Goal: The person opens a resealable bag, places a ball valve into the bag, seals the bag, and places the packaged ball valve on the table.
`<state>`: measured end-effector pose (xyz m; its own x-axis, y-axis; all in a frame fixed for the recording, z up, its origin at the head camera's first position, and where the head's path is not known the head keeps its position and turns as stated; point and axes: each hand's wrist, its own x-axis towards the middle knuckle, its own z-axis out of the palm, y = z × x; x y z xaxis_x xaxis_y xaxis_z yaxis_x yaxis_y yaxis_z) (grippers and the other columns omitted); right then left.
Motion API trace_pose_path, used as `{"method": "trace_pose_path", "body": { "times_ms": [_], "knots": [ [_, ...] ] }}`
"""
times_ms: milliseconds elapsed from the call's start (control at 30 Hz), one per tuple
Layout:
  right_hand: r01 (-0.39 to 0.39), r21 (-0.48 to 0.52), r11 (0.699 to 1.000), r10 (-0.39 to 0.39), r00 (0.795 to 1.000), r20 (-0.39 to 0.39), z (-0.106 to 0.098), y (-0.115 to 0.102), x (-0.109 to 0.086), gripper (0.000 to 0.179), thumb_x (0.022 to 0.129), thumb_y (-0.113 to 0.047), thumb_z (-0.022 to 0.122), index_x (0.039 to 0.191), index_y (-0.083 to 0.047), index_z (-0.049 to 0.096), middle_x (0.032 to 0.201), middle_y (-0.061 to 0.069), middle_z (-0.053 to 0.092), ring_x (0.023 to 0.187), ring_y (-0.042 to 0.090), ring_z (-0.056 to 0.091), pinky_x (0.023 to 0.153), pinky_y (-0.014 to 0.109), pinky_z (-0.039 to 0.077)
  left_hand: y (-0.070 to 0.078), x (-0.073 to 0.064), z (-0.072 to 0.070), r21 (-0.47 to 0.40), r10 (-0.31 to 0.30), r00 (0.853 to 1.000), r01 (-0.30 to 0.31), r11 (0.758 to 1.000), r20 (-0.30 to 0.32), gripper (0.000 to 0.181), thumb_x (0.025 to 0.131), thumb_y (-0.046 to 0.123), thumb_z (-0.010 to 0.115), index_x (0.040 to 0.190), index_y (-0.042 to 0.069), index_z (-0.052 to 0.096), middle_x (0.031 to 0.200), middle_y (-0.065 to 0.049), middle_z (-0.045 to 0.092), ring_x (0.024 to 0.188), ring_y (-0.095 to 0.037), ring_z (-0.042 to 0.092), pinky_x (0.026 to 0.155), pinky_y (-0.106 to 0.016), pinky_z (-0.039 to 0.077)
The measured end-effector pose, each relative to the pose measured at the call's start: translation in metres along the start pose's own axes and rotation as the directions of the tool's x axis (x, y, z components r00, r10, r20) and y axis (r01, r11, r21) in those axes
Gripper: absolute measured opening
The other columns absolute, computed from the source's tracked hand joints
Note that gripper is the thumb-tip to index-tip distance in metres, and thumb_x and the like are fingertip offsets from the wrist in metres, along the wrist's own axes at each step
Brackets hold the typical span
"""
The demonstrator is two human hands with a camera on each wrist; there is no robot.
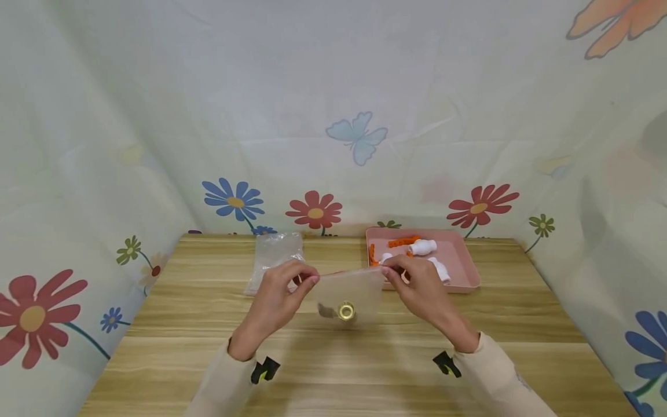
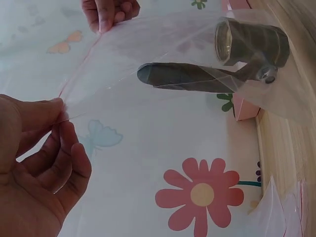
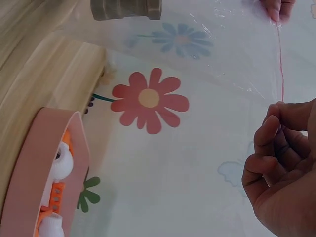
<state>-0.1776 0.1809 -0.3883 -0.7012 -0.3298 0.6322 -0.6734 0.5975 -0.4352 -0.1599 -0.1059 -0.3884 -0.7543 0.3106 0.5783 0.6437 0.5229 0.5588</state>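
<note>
Between my two hands hangs a clear zip-lock bag (image 1: 365, 292) with a red line along its top edge. My left hand (image 1: 278, 298) pinches the left top corner between thumb and forefinger. At the opposite corner, my right hand (image 1: 424, 289) pinches the same edge, so the top is stretched nearly straight. Low in the bag lies a metal ball valve (image 1: 346, 311) with a dark lever handle. In the left wrist view the valve (image 2: 252, 43) shows its threaded opening and lever through the plastic; only part of its body (image 3: 126, 9) shows in the right wrist view.
A pink tray (image 1: 461, 266) at the back right holds several white plastic fittings (image 1: 423, 247) and orange handles (image 1: 403, 241). Further clear bags (image 1: 276, 252) lie at the back left of the wooden table (image 1: 208, 324). A flower-patterned cloth (image 1: 260, 116) surrounds the table.
</note>
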Motion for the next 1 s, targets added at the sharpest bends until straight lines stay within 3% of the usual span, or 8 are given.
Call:
{"method": "trace_pose_path", "body": {
  "times_ms": [367, 533, 767, 900, 1000],
  "knots": [
    [-0.113, -0.018, 0.993, 0.114, 0.989, 0.096, 0.022, 0.02, 0.011, 0.009, 0.091, -0.011, 0.069, 0.096, -0.006, 0.074, 0.076, -0.002, 0.068, 0.064, 0.004, 0.05, 0.058, 0.021, 0.043, -0.029, 0.006, 0.013, 0.013, -0.015, 1.0, 0.015, 1.0, -0.021, 0.004, 0.09, 0.012, 0.069, 0.092, 0.009, 0.072, 0.078, 0.002, 0.064, 0.072, -0.007, 0.057, 0.065, -0.027, 0.053],
    [-0.102, -0.06, 0.993, 0.107, 0.991, 0.083, 0.029, 0.031, 0.018, 0.006, 0.09, -0.01, 0.069, 0.092, -0.007, 0.074, 0.071, -0.003, 0.066, 0.063, 0.005, 0.051, 0.057, 0.021, 0.042, -0.042, 0.011, 0.02, 0.018, -0.005, 0.999, 0.006, 1.0, -0.039, 0.005, 0.091, 0.011, 0.068, 0.092, 0.008, 0.072, 0.078, 0.001, 0.065, 0.071, -0.008, 0.059, 0.064, -0.029, 0.055],
    [-0.085, -0.097, 0.992, 0.093, 0.993, 0.073, 0.038, 0.048, 0.032, 0.007, 0.091, -0.014, 0.069, 0.085, -0.009, 0.07, 0.066, -0.002, 0.063, 0.059, 0.007, 0.05, 0.056, 0.023, 0.041, -0.054, 0.026, 0.027, 0.056, 0.015, 0.998, -0.011, 0.998, -0.062, 0.008, 0.092, 0.01, 0.067, 0.093, 0.005, 0.073, 0.08, -0.003, 0.067, 0.071, -0.011, 0.06, 0.061, -0.026, 0.052],
    [-0.095, -0.109, 0.99, 0.104, 0.991, 0.084, 0.043, 0.059, 0.041, 0.012, 0.092, -0.014, 0.068, 0.081, -0.01, 0.065, 0.063, -0.001, 0.057, 0.057, 0.009, 0.047, 0.057, 0.025, 0.038, -0.061, 0.037, 0.032, 0.082, -0.011, 0.997, 0.016, 0.996, -0.07, 0.007, 0.091, 0.01, 0.068, 0.094, 0.006, 0.074, 0.081, -0.003, 0.068, 0.071, -0.013, 0.06, 0.061, -0.025, 0.05],
    [-0.119, -0.108, 0.987, 0.129, 0.988, 0.088, 0.047, 0.066, 0.048, 0.008, 0.093, -0.015, 0.066, 0.086, -0.01, 0.067, 0.064, 0.001, 0.056, 0.058, 0.011, 0.048, 0.058, 0.027, 0.038, -0.067, 0.047, 0.037, 0.106, -0.034, 0.996, 0.042, 0.993, -0.077, 0.008, 0.092, 0.012, 0.068, 0.094, 0.007, 0.073, 0.082, -0.004, 0.068, 0.072, -0.014, 0.06, 0.061, -0.026, 0.05]
  ]
}}
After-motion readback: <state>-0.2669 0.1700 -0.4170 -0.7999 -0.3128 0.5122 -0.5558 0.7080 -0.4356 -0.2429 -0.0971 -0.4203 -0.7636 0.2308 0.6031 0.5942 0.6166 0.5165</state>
